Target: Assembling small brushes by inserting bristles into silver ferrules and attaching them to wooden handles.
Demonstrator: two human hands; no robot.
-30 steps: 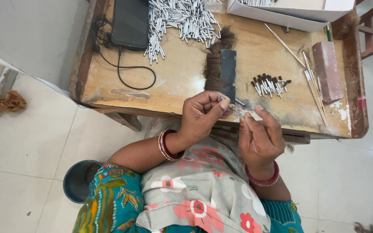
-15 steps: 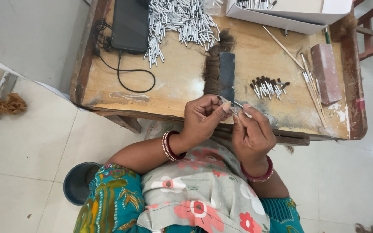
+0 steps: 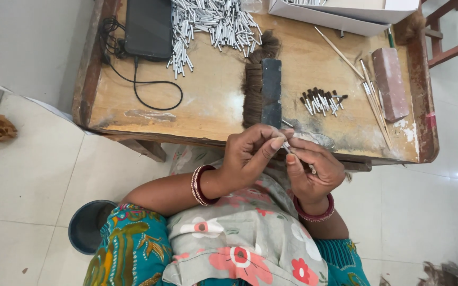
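Note:
My left hand (image 3: pixel 253 153) and my right hand (image 3: pixel 311 169) meet just below the near edge of the wooden table (image 3: pixel 208 108). Between their fingertips they pinch a small silver tube (image 3: pixel 287 149); the left thumb and forefinger press at its tip, the right hand holds its lower end. A bundle of dark hair (image 3: pixel 252 87) lies beside a black bar (image 3: pixel 271 91) right above the hands. A small group of finished tubes with dark tips (image 3: pixel 322 101) lies to the right of the bar.
A big heap of silver tubes (image 3: pixel 216 21) and a black phone with a cable (image 3: pixel 148 27) lie at the back. A white box (image 3: pixel 345 13), thin sticks (image 3: pixel 369 95) and a reddish block (image 3: pixel 390 83) are on the right. A dark bucket (image 3: pixel 88 225) stands on the floor.
Both hands have stayed close together at the table edge, the fingers shifting slightly on the small tube. The camera view has moved a little.

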